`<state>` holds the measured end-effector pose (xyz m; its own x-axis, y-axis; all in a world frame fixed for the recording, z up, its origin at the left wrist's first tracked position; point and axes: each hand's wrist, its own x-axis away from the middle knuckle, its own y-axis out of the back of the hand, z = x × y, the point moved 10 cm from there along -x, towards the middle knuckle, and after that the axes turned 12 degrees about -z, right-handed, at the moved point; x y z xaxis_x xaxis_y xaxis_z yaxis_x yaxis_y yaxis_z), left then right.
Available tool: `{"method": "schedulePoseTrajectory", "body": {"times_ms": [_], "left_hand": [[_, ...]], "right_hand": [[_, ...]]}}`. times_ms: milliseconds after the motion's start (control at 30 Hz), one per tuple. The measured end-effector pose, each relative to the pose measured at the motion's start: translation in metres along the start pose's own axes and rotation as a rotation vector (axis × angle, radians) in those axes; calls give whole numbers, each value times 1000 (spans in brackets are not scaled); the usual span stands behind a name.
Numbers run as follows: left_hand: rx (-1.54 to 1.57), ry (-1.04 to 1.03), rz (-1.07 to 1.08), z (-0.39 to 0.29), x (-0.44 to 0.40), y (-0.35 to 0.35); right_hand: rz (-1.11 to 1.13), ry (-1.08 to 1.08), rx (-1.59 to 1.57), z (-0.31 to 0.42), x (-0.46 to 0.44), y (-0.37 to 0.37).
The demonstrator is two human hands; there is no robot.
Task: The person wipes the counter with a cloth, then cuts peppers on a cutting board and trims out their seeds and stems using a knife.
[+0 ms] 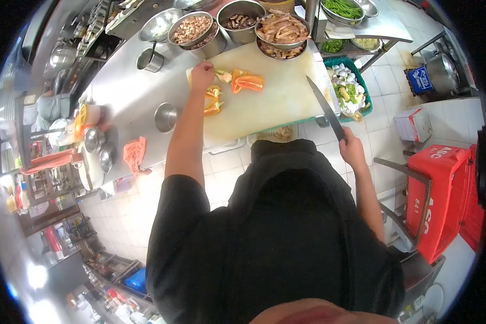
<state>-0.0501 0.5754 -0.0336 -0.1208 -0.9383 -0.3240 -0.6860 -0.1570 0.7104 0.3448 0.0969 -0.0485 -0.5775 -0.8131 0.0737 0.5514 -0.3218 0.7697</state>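
Observation:
My right hand (351, 148) is wrapped round the handle of a large kitchen knife (324, 103), its blade slanting up and left over the right end of the cutting board (275, 110). My left hand (202, 75) is closed at the board's upper left corner; what its fingers hold, if anything, is hidden. Close beside it lies a pale yellow-green pepper piece (223, 76). An opened orange bell pepper (247, 82) rests to its right. Below the left hand are more orange-yellow pepper pieces (213, 101) with the inner side showing.
Behind the board stand a bowl of sliced meat (282, 28), a pot of dark mushrooms (240, 21) and a bowl of chopped pieces (192, 29). A metal cup (166, 117) and an orange cloth (135, 154) lie left. A green basket of scraps (349, 86) and a red bin (437, 200) are right.

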Motion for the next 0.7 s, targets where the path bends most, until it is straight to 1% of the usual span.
{"method": "schedulePoseTrajectory", "body": {"times_ms": [100, 167, 200, 267, 300, 367, 400, 500, 567, 700], "left_hand": [[69, -30, -152, -10, -5, 25], [109, -34, -199, -17, -8, 41], [130, -34, -220, -28, -7, 51], [158, -77, -210, -71, 2, 64], [175, -97, -202, -91, 10, 67], [214, -139, -127, -122, 29, 47], [236, -160, -86, -137, 40, 35], [217, -209, 124, -179, 77, -9], [188, -261, 189, -198, 97, -34], [156, -386, 232, -224, 122, -54]], "right_hand": [[-12, 5, -11, -1, 1, 1], [-12, -12, -3, 1, 1, 4], [-22, 10, 2, 5, 2, 8], [-37, 43, 18, 14, 5, 18], [-62, 93, -6, 26, 8, 26], [-125, 186, -40, 54, 8, 51], [-109, 226, 20, 64, 9, 59], [-31, 318, 221, 94, 2, 79], [59, 347, 380, 113, -5, 86], [2, 539, 465, 146, -22, 93]]}}
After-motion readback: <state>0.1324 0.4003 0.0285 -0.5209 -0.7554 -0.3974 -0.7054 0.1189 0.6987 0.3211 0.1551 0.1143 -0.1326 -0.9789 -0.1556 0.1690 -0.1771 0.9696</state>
